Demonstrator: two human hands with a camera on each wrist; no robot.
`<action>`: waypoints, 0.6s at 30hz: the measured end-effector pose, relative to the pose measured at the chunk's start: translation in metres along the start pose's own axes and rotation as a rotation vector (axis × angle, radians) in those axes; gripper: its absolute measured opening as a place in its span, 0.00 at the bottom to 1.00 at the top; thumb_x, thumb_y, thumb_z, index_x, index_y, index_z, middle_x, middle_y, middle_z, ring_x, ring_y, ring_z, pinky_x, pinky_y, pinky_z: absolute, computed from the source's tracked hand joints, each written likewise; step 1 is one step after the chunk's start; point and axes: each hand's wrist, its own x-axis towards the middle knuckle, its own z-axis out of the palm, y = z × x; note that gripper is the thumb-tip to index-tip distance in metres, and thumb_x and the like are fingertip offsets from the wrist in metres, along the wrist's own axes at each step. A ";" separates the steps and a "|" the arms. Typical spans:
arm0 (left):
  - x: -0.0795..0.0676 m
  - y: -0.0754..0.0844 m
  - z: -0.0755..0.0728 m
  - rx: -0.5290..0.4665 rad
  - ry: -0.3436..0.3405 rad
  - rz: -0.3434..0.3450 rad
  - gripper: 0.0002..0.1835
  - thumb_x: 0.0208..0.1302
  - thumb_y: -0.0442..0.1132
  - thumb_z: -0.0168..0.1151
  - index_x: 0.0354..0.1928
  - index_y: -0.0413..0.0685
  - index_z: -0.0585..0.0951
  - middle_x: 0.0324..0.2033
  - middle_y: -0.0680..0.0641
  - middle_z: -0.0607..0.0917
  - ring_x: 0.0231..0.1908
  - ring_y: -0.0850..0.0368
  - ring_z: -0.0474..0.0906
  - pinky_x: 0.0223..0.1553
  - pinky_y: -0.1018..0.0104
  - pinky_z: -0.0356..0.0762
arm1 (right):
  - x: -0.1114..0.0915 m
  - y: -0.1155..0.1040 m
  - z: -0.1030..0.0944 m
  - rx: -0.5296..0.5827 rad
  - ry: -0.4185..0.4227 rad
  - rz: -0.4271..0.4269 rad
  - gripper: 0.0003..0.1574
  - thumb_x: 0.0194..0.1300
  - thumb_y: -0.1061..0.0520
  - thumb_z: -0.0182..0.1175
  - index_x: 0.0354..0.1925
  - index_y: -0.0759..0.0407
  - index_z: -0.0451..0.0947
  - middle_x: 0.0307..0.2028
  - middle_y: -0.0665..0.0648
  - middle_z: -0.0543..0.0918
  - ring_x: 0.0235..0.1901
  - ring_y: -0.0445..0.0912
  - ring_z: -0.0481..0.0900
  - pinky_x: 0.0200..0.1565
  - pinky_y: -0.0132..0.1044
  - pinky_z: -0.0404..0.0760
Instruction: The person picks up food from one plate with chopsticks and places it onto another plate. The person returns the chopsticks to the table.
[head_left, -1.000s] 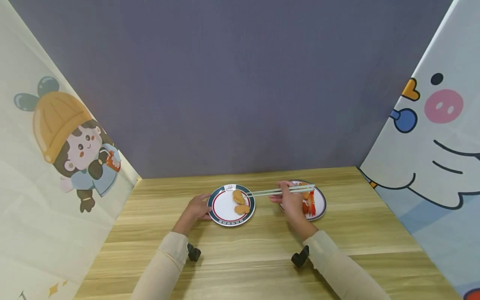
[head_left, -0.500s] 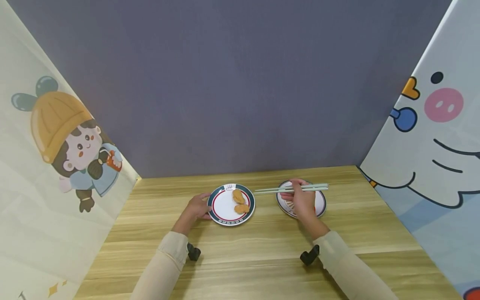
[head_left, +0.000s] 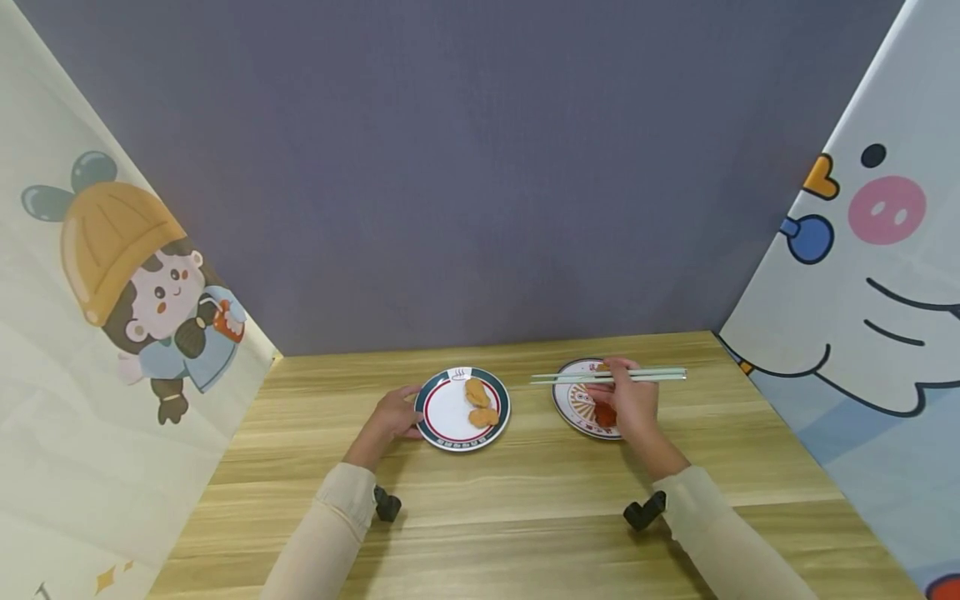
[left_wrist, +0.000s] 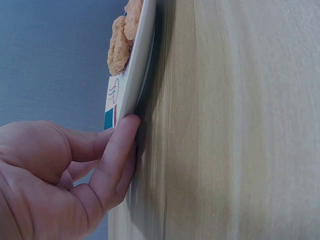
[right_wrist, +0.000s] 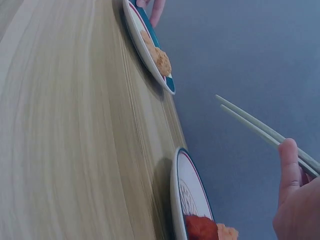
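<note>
My left hand [head_left: 393, 414] pinches the left rim of a round white plate [head_left: 447, 414] with a dark teal border, its thumb on top and fingers beneath. Two golden fried-chicken-like pieces [head_left: 476, 392] lie on that plate's right side. A pair of pale green chopsticks [head_left: 663, 374] is held by my right hand [head_left: 636, 404] above a second, patterned plate [head_left: 566, 403]. The chopstick tips point left, close together, with nothing between them. Red food [right_wrist: 201, 227] and a tan breaded piece [right_wrist: 227, 232] lie on the second plate, partly hidden by my right hand in the head view.
Both plates stand on a wood-grain table [head_left: 495, 517], near its back edge. A dark grey panel [head_left: 487, 183] rises behind it. Cartoon-printed white panels flank the left [head_left: 67, 375] and right [head_left: 892, 317] sides. A gap of bare wood separates the plates.
My right hand has moved right with the chopsticks, whose tips have left the fried pieces and the left plate. More of the second plate's left side shows. My left hand has stayed in place.
</note>
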 end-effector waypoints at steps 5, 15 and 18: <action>-0.002 0.001 0.000 -0.011 -0.002 0.014 0.35 0.64 0.21 0.56 0.74 0.46 0.69 0.55 0.29 0.82 0.29 0.55 0.85 0.32 0.61 0.93 | 0.000 -0.006 -0.013 0.006 0.002 -0.023 0.15 0.78 0.57 0.50 0.50 0.70 0.74 0.29 0.50 0.87 0.21 0.45 0.88 0.27 0.35 0.92; -0.006 0.003 -0.002 -0.020 -0.010 -0.002 0.35 0.65 0.21 0.56 0.75 0.46 0.67 0.55 0.28 0.81 0.31 0.52 0.86 0.34 0.60 0.93 | 0.001 -0.015 -0.034 -0.037 0.044 -0.015 0.11 0.79 0.57 0.48 0.45 0.64 0.74 0.24 0.52 0.85 0.19 0.45 0.87 0.27 0.36 0.92; -0.007 0.004 -0.002 -0.028 -0.013 0.000 0.36 0.65 0.21 0.56 0.75 0.46 0.67 0.55 0.28 0.81 0.32 0.52 0.86 0.34 0.60 0.93 | 0.000 -0.018 -0.039 -0.035 0.057 -0.015 0.12 0.79 0.57 0.48 0.44 0.64 0.74 0.23 0.54 0.85 0.18 0.46 0.87 0.27 0.36 0.92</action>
